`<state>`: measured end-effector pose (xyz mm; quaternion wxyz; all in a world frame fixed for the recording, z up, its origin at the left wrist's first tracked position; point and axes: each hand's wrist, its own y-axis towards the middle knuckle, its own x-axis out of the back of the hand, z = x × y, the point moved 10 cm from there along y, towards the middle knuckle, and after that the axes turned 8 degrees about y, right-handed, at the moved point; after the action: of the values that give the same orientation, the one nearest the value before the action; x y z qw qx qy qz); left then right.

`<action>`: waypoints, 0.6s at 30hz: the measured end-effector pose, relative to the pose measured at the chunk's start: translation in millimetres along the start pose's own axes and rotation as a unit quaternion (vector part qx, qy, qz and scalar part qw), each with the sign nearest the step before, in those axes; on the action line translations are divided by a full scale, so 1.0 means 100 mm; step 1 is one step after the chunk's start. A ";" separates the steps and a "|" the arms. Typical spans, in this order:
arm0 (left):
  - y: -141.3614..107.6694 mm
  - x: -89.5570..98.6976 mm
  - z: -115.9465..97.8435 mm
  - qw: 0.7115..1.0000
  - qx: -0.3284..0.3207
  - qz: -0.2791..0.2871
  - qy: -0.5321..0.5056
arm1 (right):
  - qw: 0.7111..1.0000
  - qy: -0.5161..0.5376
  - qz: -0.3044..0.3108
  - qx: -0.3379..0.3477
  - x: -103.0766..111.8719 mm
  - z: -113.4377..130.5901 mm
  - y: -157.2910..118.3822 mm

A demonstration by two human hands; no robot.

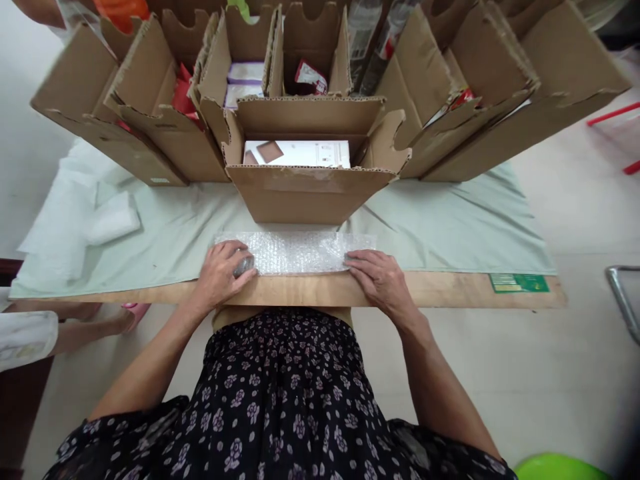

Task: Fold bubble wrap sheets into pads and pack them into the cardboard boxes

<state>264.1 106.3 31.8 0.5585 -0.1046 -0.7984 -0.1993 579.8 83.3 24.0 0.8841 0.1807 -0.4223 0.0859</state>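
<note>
A strip of clear bubble wrap (297, 253) lies flat along the near edge of the table, between my two hands. My left hand (223, 269) is closed at its left end, fingers curled over it. A small greyish rounded patch shows between that thumb and fingers; what it is, I cannot make out. At the right end, my right hand (379, 275) pinches the wrap, fingers on top and thumb toward the table edge. Just beyond the wrap stands an open cardboard box (307, 197) with a white printed box (305, 153) inside.
Behind stands a row of open cardboard bins (160, 143) holding packets, with clear plastic bottles (363, 33) among them. White wrapping sheets (65, 207) lie on the left of the green cloth (450, 220). A green card (519, 283) is at the right edge. Another person's leg (90, 327) shows at left.
</note>
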 end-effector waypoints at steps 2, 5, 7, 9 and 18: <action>0.02 0.03 0.00 1.000 -0.012 0.007 0.022 | 1.000 0.003 0.024 0.012 0.01 0.01 0.01; 0.04 0.09 -0.01 0.998 -0.033 0.017 0.052 | 0.998 -0.004 0.058 0.018 0.04 0.04 -0.01; 0.07 0.09 -0.01 0.997 -0.039 0.025 0.067 | 0.998 -0.017 0.063 0.015 0.06 0.06 -0.01; 0.10 0.07 0.00 0.995 -0.040 0.038 0.083 | 0.998 -0.030 0.058 0.002 0.07 0.05 0.02; 0.30 0.15 -0.45 0.989 -0.077 0.015 0.129 | 0.987 -0.052 0.117 -0.092 0.08 -0.08 0.20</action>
<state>308.7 112.7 64.9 0.6497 -0.1329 -0.7005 -0.2638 584.6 104.6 29.9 0.8577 0.0518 -0.4919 0.1401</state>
